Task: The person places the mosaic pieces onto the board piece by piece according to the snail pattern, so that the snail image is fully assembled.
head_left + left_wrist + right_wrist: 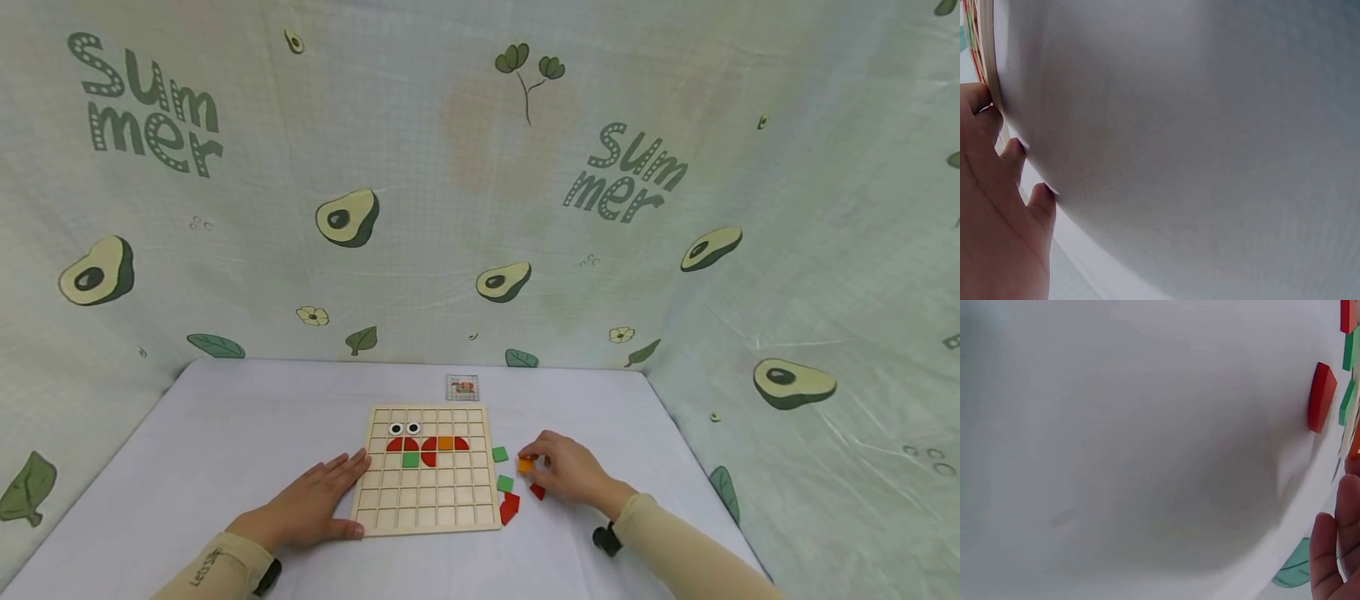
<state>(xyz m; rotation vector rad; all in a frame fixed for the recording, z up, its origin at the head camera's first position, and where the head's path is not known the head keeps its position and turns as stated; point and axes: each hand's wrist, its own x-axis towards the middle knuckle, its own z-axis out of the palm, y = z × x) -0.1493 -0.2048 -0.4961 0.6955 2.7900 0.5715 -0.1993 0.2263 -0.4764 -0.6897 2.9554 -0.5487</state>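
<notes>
A wooden grid board (427, 500) lies flat on the white table. On its upper rows sit two eye discs (404, 428), red quarter-round tiles (428, 452), an orange square (446, 443) and a green square (410, 460). My left hand (318, 502) rests at the board's left edge, fingers extended and thumb at the lower corner. To the right of the board, my right hand (572, 471) pinches an orange tile (525, 466) between thumb and fingers; in the right wrist view its orange edge (1355, 440) shows at the fingertips.
Loose green squares (500, 454) and red tiles (509, 507) lie along the board's right side. Another red tile (1321, 398) lies below my right hand. Behind the board is a small picture card (462, 387). A printed cloth (420, 317) hangs round the table.
</notes>
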